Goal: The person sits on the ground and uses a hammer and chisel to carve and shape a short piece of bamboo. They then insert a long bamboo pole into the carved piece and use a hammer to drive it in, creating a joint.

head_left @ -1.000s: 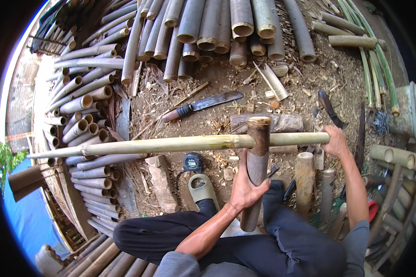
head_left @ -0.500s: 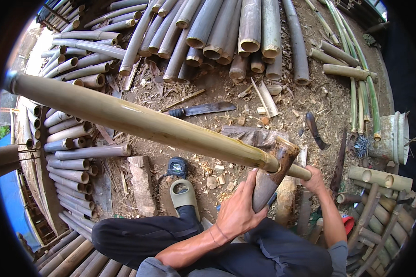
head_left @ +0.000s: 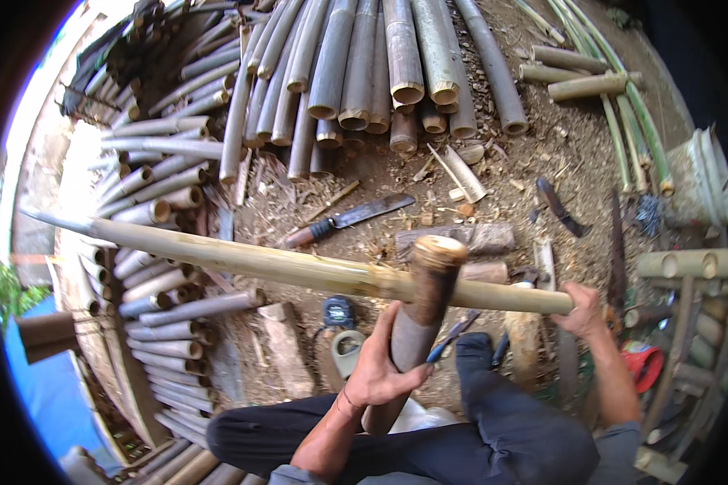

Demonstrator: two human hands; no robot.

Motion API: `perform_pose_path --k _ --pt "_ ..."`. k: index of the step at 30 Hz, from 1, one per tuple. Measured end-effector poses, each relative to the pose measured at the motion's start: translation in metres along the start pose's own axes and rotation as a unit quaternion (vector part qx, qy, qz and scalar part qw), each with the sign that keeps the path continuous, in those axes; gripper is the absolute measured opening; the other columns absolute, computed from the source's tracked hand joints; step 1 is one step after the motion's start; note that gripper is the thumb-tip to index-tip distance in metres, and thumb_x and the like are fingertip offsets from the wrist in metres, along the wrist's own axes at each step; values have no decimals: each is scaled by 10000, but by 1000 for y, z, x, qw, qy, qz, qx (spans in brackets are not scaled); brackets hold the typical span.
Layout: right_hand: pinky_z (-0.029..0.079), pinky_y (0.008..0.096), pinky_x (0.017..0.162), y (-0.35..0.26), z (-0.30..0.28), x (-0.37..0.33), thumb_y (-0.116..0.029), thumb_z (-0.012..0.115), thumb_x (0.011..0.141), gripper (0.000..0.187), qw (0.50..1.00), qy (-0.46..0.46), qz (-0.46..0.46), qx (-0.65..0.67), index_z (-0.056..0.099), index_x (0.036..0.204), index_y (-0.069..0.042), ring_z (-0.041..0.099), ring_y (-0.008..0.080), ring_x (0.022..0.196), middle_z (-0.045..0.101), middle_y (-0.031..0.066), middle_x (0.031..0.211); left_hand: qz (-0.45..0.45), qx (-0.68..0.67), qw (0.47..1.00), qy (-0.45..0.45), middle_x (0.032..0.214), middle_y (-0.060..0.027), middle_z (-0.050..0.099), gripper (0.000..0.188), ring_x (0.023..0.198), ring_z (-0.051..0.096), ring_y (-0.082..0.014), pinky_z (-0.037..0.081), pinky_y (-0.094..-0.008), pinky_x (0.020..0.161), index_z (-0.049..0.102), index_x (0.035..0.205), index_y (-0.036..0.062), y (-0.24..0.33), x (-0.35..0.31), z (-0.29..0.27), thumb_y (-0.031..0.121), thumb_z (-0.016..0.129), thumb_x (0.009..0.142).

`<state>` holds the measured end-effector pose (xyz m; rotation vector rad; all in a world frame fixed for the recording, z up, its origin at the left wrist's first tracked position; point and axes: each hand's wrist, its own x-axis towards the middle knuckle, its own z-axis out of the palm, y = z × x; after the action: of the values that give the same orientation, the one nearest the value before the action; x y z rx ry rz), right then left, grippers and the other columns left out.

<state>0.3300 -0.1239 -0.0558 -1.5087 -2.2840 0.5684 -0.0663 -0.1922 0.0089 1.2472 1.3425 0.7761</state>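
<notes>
My left hand [head_left: 384,364] is closed around a short thick bamboo piece [head_left: 416,335], grey below with a brown upper part and a pale cut top. It stands tilted across a long peeled bamboo pole [head_left: 299,268]. Whether the pole runs through the piece or behind it, I cannot tell. My right hand [head_left: 584,311] grips the pole's right end, while its far end reaches to the upper left. Beyond the pole, a large knife [head_left: 372,211] with a wooden handle lies on the ground. A smaller curved blade [head_left: 560,208] lies to its right.
Stacked bamboo poles [head_left: 380,65] fill the far side, and more bamboo lengths [head_left: 170,347] lie at the left. A tape measure [head_left: 338,311], a wooden block [head_left: 287,347] and a split bamboo piece [head_left: 461,174] are nearby. A white bucket [head_left: 700,178] stands at right.
The short bamboo piece has shifted left and turned more upright in my left hand. The long pole now lies flatter, its far end lower, and my right hand appears farther right. The view has shifted.
</notes>
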Motion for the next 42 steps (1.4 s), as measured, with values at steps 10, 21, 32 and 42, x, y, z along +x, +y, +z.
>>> perform_pose_path --k 10,21,32,42 --pt "502 455 641 -72 -61 23 -140 790 613 319 997 -33 33 -65 574 828 -48 641 348 719 617 122 753 -125 -261 957 0 1034 -118 620 806 851 664 -228 556 -373 765 431 1298 5 -22 2 -30 217 844 639" --pt "505 461 657 -71 -65 17 -157 792 637 311 996 -56 56 -30 571 825 -46 643 355 725 624 124 764 -133 -236 962 -28 1008 -123 636 753 862 669 -241 553 -380 781 478 1235 -11 -32 15 -36 253 834 626" --pt "497 478 632 -67 -68 16 -175 774 657 270 993 -77 92 -21 583 795 -43 636 382 682 634 153 719 -146 -225 963 8 992 -116 633 646 813 679 -243 569 -385 723 464 1221 30 -22 20 -22 217 841 730" --pt "499 474 614 -22 -51 6 -184 717 615 235 994 -66 71 -49 584 756 -52 626 399 662 624 162 692 -116 -127 983 56 1134 -130 595 864 948 632 -200 544 -343 807 357 1433 4 -36 38 -43 207 831 740"
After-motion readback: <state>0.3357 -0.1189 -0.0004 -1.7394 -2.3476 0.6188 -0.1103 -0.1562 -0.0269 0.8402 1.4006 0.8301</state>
